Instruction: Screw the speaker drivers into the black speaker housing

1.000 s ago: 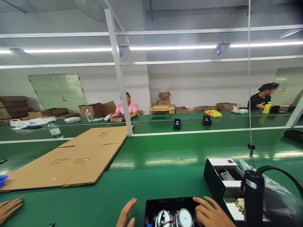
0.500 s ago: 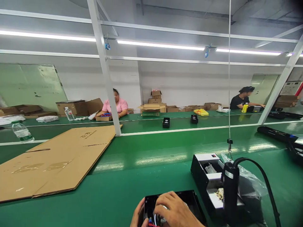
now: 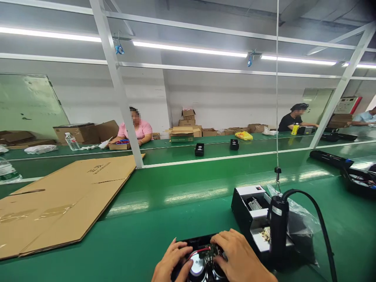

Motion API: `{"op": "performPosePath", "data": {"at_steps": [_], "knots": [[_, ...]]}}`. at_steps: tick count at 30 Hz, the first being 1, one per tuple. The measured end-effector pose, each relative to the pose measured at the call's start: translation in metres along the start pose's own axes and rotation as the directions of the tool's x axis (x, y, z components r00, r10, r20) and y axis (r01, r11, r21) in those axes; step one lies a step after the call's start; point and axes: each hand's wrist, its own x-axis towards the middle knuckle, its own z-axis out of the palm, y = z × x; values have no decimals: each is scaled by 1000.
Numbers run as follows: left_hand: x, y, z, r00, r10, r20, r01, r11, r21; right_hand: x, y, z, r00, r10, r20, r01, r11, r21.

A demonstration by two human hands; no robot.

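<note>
At the bottom of the head view lies a black plastic housing (image 3: pixel 197 239), its lower part cut off by the frame. Inside it show a round silver-white speaker (image 3: pixel 197 264), red wires (image 3: pixel 202 250) and a small green circuit board (image 3: pixel 210 253). My left hand (image 3: pixel 173 261) is curled around the housing's left side, fingertips over the wires and the speaker's edge. Fingers of my right hand (image 3: pixel 236 254) are bent over the right side and grip the circuit board, whose right end they hide.
Right of the housing stands a black-and-white box with small brass screws (image 3: pixel 266 234). A black electric screwdriver (image 3: pixel 279 227) hangs before it on a cord. Flat cardboard (image 3: pixel 73 203) covers the left. Two co-workers (image 3: pixel 143 129) (image 3: pixel 289 119) sit across the bench; another person's sleeve (image 3: pixel 366 116) shows far right.
My left hand has come over the housing's left side, and my right hand has shifted right. The speaker and circuit board now show between them. The view has turned slightly right.
</note>
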Motion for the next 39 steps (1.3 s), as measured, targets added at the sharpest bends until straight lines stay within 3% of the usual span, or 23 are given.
{"op": "performPosePath", "data": {"at_steps": [3,5,8,10,13,15,19,22,24,26,30,33,39], "knots": [[7,4,-1,991,91,102,-98,993,66,4,-6,15,992,56,-113,-61,998,-35],[9,3,-2,968,180,177,-197,976,89,6,-11,19,988,94,-125,-95,996,3],[10,2,-2,941,269,203,-293,951,100,5,-17,9,987,154,-41,-144,971,192],[10,7,-2,952,266,155,-284,952,113,2,-17,-4,986,155,55,-164,929,332],[12,23,2,985,172,31,-175,978,113,-4,-16,-24,971,134,200,-217,847,485],[15,35,6,999,42,-22,-40,995,88,-5,-18,-33,969,119,218,-218,828,516],[20,51,3,969,-242,-53,243,970,3,-4,-29,-35,984,-77,163,-4,893,450],[19,57,-12,959,-275,70,280,957,-80,-4,-34,-24,971,-202,125,179,969,171],[16,60,-25,953,-242,182,257,964,-66,-6,-35,-16,950,-271,153,286,954,-86],[12,61,-34,930,-230,288,232,972,27,-7,-35,-9,930,-309,201,347,917,-195],[6,57,-30,895,-154,419,47,966,255,-7,-38,-3,926,-299,229,328,939,-100],[4,52,-18,887,-65,457,-99,940,326,-5,-41,-4,925,-257,279,271,962,-12],[3,49,-13,885,-22,465,-151,932,330,-6,-30,1,933,-204,297,167,975,146]]}}
